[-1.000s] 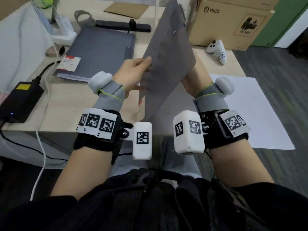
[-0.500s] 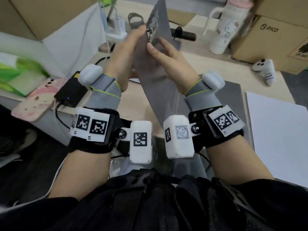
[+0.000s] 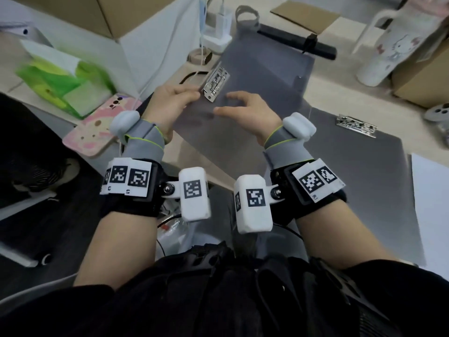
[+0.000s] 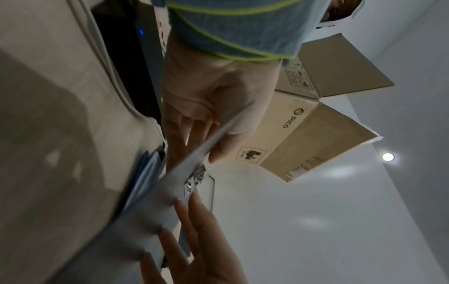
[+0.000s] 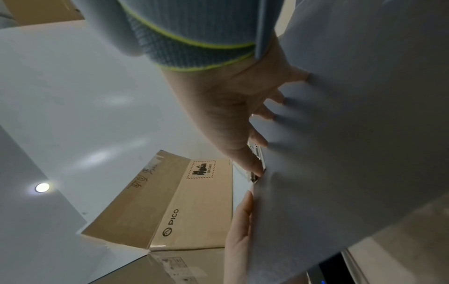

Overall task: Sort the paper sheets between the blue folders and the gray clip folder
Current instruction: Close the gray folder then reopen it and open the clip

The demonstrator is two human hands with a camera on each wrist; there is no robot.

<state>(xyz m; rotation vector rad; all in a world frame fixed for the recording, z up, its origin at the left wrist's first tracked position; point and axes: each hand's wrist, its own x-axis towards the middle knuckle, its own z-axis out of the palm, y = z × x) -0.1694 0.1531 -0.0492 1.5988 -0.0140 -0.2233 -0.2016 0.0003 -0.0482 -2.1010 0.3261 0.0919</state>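
Observation:
The gray clip folder (image 3: pixel 352 181) lies open on the desk, its right half flat with a metal clip (image 3: pixel 356 122) at the top. Its left panel (image 3: pixel 218 144) is lifted and tilted, and carries a second metal clip (image 3: pixel 216 83). My left hand (image 3: pixel 175 98) pinches that panel's left edge beside the clip, thumb on top (image 4: pixel 218 149). My right hand (image 3: pixel 245 110) is spread, with its fingertips (image 5: pixel 264 115) pressing on the panel's face. A blue folder (image 3: pixel 272 59) lies on the desk behind the panel. A white paper sheet (image 3: pixel 432 203) lies at the far right.
A phone in a pink case (image 3: pixel 97 132) and a green bag (image 3: pixel 60 81) sit at the left. A black bar (image 3: pixel 298 42), a white charger (image 3: pixel 218 27), a white bottle (image 3: pixel 393 45), a cardboard box (image 3: pixel 425 76) and a white controller (image 3: pixel 437 110) line the back and right.
The gray panel has come down from nearly upright to a low tilt. My right hand moved from behind it onto its face. My left hand slid to the edge beside the clip.

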